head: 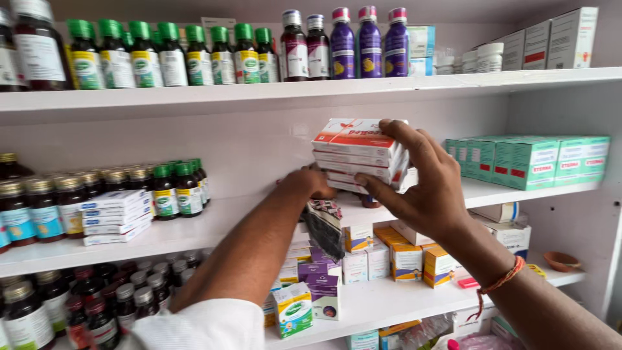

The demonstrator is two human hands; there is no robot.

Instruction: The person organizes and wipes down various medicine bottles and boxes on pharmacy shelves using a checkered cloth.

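I have the box stack (pixel 356 155) on the middle shelf (pixel 214 227), just above centre. Right hand (pixel 424 188) clamps its 3 o'clock side; left hand (pixel 314 183) steadies 9 o'clock, grip hidden. Shelving step; next needs a level push.

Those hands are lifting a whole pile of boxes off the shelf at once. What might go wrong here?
The stack of flat boxes is pinched only between the right hand and left hand, so the lower boxes could slip out. The left forearm crosses close to the small cartons on the shelf below and might knock them down.
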